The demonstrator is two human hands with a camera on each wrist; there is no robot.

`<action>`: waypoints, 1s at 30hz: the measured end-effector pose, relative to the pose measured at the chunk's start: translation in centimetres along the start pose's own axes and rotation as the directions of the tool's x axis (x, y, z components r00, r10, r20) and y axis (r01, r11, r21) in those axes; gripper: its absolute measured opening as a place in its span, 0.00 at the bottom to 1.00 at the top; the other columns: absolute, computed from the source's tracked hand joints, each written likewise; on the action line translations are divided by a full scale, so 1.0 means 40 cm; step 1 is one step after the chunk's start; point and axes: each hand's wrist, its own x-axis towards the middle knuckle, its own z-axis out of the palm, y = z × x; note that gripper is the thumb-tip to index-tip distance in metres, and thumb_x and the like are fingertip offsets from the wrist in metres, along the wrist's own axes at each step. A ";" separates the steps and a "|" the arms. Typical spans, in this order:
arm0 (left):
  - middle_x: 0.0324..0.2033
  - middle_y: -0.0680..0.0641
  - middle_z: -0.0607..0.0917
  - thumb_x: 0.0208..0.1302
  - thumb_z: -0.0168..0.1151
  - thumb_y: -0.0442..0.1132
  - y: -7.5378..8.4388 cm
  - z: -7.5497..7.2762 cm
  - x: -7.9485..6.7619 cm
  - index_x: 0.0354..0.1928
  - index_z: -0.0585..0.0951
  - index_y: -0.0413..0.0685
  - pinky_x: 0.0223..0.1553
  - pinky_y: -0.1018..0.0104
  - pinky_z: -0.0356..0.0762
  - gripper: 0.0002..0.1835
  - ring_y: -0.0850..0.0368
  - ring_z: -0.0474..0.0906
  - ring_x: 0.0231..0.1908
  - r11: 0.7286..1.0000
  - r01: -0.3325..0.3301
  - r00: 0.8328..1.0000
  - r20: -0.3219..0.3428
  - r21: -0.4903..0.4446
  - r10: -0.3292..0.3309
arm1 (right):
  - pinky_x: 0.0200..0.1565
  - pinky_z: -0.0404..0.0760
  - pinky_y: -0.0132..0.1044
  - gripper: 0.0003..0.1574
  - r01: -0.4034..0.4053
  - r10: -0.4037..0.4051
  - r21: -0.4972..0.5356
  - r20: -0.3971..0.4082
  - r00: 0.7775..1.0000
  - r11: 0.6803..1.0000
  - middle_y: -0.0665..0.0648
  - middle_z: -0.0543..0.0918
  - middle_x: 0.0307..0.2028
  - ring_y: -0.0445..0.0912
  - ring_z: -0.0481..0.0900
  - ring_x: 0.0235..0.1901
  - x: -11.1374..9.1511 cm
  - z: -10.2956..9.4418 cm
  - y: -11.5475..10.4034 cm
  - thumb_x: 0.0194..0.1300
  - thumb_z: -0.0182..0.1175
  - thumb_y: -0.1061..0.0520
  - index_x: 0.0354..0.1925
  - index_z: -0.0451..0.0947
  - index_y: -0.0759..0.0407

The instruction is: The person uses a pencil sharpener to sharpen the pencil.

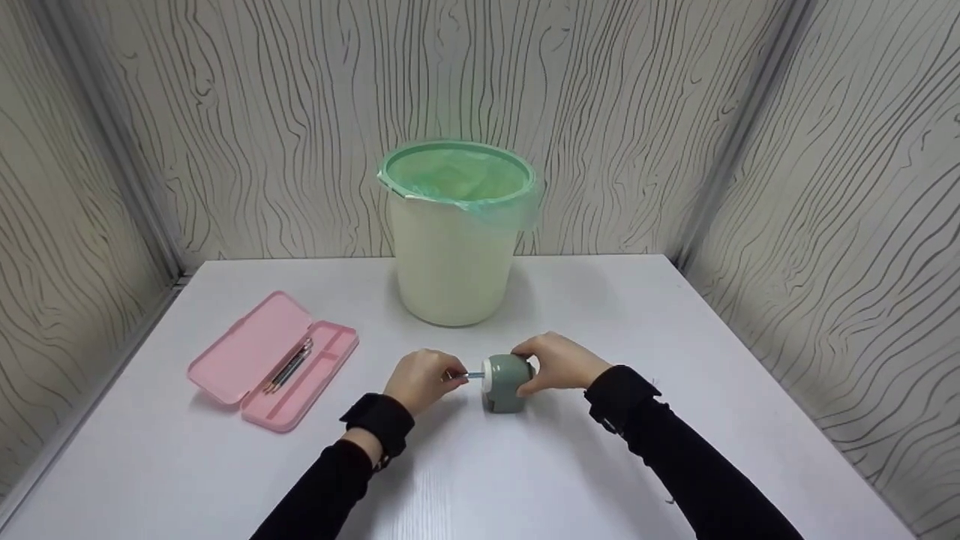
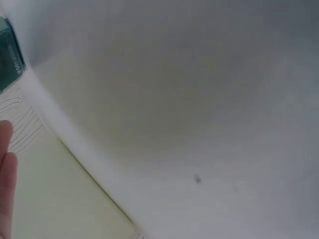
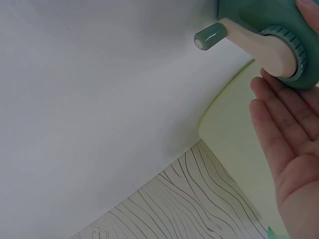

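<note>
Head view: left of the green sharpener, your left hand pinches a pencil at its white front; your right hand grips its body. Best keep pencil level, sharpener braced.

The sharpener stood on the table, between the left hand and right hand; the bin stood behind it; the pencil case lay left, containing pencils.

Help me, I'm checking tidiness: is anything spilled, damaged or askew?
One small dark speck on the tabletop, in the left wrist view, stands out against the pale surface; debris or stain, I cannot tell. Nothing looks toppled or broken.
</note>
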 end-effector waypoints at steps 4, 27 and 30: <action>0.30 0.50 0.92 0.60 0.75 0.39 -0.003 0.002 0.000 0.35 0.92 0.47 0.36 0.67 0.83 0.04 0.61 0.87 0.30 1.000 -0.002 1.000 0.004 0.014 0.002 | 0.54 0.83 0.46 0.28 0.003 -0.003 -0.008 0.000 1.000 1.000 0.56 0.91 0.47 0.46 0.86 0.46 0.001 0.003 0.002 0.51 0.79 0.55 0.50 0.85 0.62; 0.31 0.50 0.93 0.61 0.74 0.39 -0.021 -0.015 0.000 0.36 0.92 0.47 0.37 0.66 0.85 0.05 0.59 0.89 0.31 0.998 -0.056 0.998 0.007 -0.012 0.056 | 0.46 0.82 0.35 0.26 0.044 -0.044 0.002 -0.018 0.999 0.999 0.56 0.91 0.42 0.43 0.85 0.41 -0.003 -0.001 0.002 0.50 0.80 0.55 0.47 0.86 0.63; 0.31 0.49 0.93 0.62 0.74 0.39 -0.022 -0.017 0.000 0.36 0.92 0.46 0.37 0.66 0.85 0.05 0.58 0.89 0.32 0.999 -0.048 0.999 0.017 -0.025 0.048 | 0.48 0.83 0.37 0.27 0.035 -0.035 0.005 -0.017 0.999 0.999 0.56 0.91 0.43 0.45 0.86 0.43 -0.003 0.000 0.003 0.50 0.80 0.54 0.48 0.86 0.63</action>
